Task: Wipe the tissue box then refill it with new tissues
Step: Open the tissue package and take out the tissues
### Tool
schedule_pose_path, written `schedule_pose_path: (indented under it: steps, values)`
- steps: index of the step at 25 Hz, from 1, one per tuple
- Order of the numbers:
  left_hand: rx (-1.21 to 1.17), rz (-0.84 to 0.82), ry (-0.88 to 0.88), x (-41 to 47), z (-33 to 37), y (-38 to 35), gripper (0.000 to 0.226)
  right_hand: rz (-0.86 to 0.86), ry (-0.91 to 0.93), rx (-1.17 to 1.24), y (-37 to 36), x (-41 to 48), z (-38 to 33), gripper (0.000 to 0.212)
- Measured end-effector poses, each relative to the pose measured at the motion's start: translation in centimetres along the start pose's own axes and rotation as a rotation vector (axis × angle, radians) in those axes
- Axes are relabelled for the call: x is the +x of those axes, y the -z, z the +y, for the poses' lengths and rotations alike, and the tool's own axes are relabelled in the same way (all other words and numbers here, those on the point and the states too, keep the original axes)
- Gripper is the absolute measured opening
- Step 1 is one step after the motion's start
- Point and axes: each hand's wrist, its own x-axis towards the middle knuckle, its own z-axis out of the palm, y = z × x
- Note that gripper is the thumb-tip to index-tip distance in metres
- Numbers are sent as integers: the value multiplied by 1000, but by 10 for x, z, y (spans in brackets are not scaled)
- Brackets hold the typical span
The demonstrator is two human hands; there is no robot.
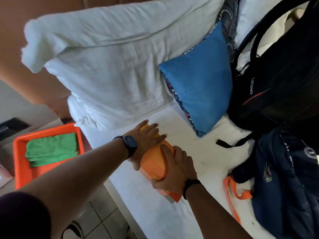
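An orange tissue box [153, 163] lies on the white bed sheet [203, 152] near the bed's left edge. My left hand [146, 137] rests flat on the box's far end with its fingers spread, a dark watch on the wrist. My right hand [174, 168] grips the near end of the box, thumb across its top. A folded green cloth [51, 149] lies in an orange tray [21, 163] to the left of the bed. No loose tissues are in view.
White pillows [112, 66] and a blue cushion [202, 90] lie at the head of the bed. A black backpack [279, 75] and a dark blue bag [284, 178] with orange straps fill the right side. Tiled floor shows below the bed edge.
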Motion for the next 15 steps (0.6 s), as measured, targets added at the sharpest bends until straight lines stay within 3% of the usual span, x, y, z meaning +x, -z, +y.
schedule_pose_path:
  steps: [5,8,10,12,14,15]
  values:
    - [-104,240,194,-115,-50,31,139,52,374,-18,89,27,-87,103]
    - [-178,358,438,-219,-95,48,138,152,580,58,158,46,-179,83]
    - [-260,442,608,-292,-120,56,140,398,608,345,198,54,-243,53]
    - [-397,527,745,-346,-137,63,143,550,494,769,230,61,-292,27]
    - [-564,643,844,-396,-150,70,147,475,413,1005,254,59,-343,15]
    - [-648,713,868,-416,-155,70,147,404,453,984,261,55,-366,13]
